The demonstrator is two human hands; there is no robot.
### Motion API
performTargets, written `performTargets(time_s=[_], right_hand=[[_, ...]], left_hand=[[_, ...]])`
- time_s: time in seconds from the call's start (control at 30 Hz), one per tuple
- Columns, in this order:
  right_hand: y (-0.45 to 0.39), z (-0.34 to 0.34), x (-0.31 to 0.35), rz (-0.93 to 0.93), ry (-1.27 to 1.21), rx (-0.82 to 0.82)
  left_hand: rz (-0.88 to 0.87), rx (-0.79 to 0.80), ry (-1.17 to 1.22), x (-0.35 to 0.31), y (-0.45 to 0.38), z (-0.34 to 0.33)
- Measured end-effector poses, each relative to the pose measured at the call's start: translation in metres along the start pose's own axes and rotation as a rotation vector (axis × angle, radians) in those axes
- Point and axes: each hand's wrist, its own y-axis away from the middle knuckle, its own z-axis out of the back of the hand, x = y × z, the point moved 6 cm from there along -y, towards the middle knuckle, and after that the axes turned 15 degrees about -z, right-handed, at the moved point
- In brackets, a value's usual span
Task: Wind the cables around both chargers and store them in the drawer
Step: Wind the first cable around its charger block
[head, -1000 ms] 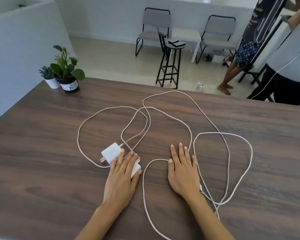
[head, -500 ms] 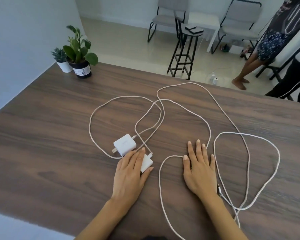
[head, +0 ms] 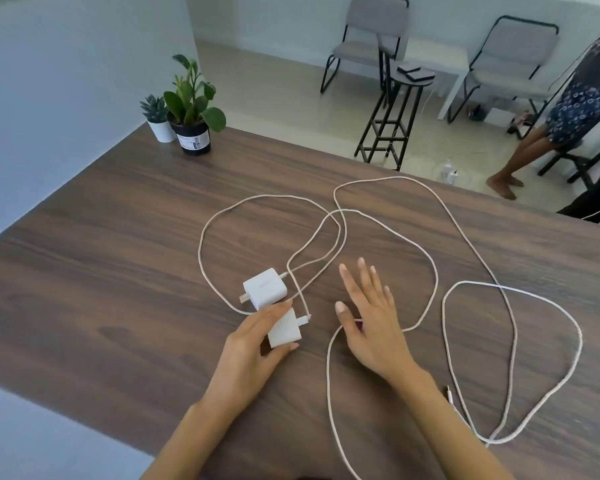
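Dark wood-grain bench (head: pixel 101 271) carrying two white chargers side by side near the front middle. Left hand (head: pixel 253 351) grasping the nearer charger (head: pixel 284 329) between thumb and fingers, tilted up off the surface. Second charger (head: pixel 264 287) lying flat just beyond it, prongs pointing left, touching or nearly touching the first. Right hand (head: pixel 371 317) released, fingers straight and spread, held over a cable, gripping nothing. White cables (head: pixel 437 282) sprawled in loose overlapping loops across the bench, from the chargers out to the right and down to the front edge. Two potted plants (head: pixel 184 109) standing together at the far left corner. No drawer in view.
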Motion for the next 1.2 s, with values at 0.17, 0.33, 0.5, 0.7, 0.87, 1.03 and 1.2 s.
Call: performTargets(time_s=[0.17,0.33,0.5,0.7,0.87,1.03,1.2], right_hand=[[-0.020,-0.013,0.038,0.207,-0.002,0.120],[-0.020,-0.019,0.059,0.342,0.038,0.133],[-0.020,0.000,0.064,0.360,-0.179,-0.042],[-0.011,0.055,0.055,0.286,-0.368,-0.365],[0.007,0.098,0.044,0.208,-0.498,-0.433],[0.027,0.116,0.018,-0.027,-0.718,-0.422],[0.044,0.120,0.004,-0.129,-0.793,-0.461]], left_hand=[[0.040,0.002,0.098,-0.002,-0.007,0.016],[0.040,-0.011,0.139,-0.016,-0.011,0.034],[0.004,-0.048,0.165,-0.032,-0.023,0.048],[0.051,-0.059,0.219,-0.042,-0.044,0.056],[0.127,-0.032,0.342,-0.052,-0.059,0.046],[0.142,0.009,0.456,-0.070,-0.072,0.033],[0.105,0.131,0.517,-0.083,-0.074,0.022]])
